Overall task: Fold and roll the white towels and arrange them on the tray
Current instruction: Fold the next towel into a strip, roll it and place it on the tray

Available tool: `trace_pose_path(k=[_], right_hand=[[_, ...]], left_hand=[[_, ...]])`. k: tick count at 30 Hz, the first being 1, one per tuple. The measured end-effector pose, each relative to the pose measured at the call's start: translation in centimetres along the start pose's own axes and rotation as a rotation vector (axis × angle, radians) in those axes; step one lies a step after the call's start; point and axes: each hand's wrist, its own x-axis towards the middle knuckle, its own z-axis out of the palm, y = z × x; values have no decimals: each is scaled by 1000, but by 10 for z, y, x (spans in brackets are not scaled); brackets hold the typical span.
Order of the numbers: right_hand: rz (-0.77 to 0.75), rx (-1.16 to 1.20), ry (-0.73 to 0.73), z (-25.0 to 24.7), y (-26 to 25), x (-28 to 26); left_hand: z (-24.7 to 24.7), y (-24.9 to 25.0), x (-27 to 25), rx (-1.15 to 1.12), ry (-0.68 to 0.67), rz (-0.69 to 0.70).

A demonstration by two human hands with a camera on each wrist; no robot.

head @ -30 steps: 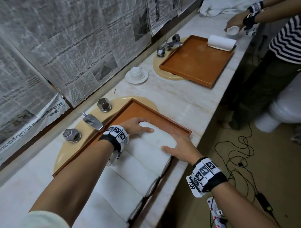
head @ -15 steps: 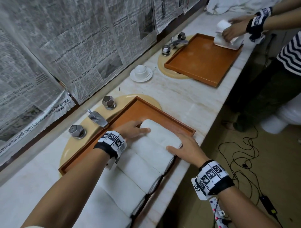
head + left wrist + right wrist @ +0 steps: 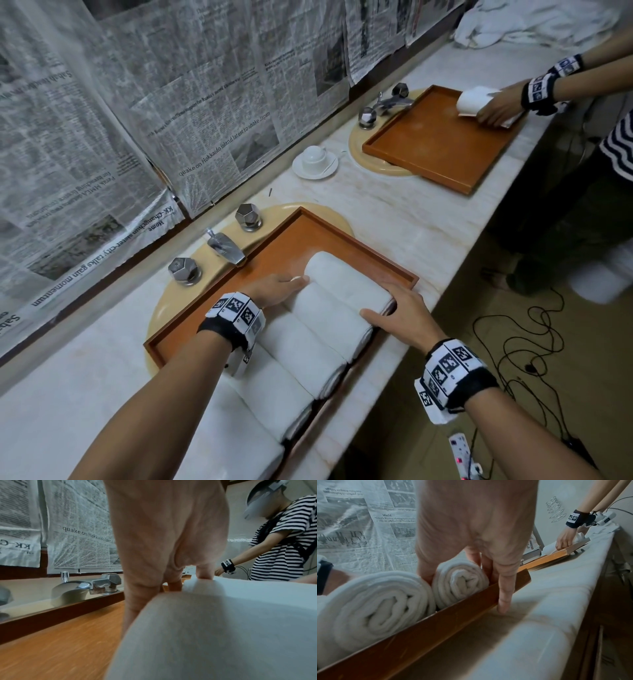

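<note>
Bracketing the farthest rolled towel [image 3: 346, 284] from both ends inside the near wooden tray [image 3: 274, 240], set over a sink on the marble counter [image 3: 394, 219]

Left hand [image 3: 275, 289] lying at the towel's inner end, fingers stretched out and fairly straight, fingertips touching the terry edge, curled round nothing; same seen from the left wrist view, left hand [image 3: 164, 534] reaching down beside the towel [image 3: 223, 615] to the tray floor [image 3: 60, 642]

Right hand [image 3: 400, 313] spread over the outer end at the tray's front rim, fingers extended; in the right wrist view, right hand [image 3: 471, 527] with thumb between this roll's spiral end [image 3: 459, 582] and the neighbouring roll [image 3: 373, 604], other fingers on the roll's far side, one finger [image 3: 504, 595] reaching over the rim [image 3: 436, 626] down to the counter; straddling rather than pinching

Sitting side by side, touching, along the tray's front side, a row of rolled towels [image 3: 301, 349], the bracketed one last in line

Standing farther along the counter, a white cup and saucer [image 3: 315, 159] and a second tray [image 3: 442, 137], with another person's hands [image 3: 500, 109] on a towel there
</note>
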Motion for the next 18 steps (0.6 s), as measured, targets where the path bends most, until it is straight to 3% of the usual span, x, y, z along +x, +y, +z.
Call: trace_pose_path(k=[12,18], right_hand=[[-15,-34,-27,-9,0,4],[-34,-38,-41,-5,3,2]], left_hand=[[8,1,-1,-15,47,-15],[16,3,-3,-27,143,15]])
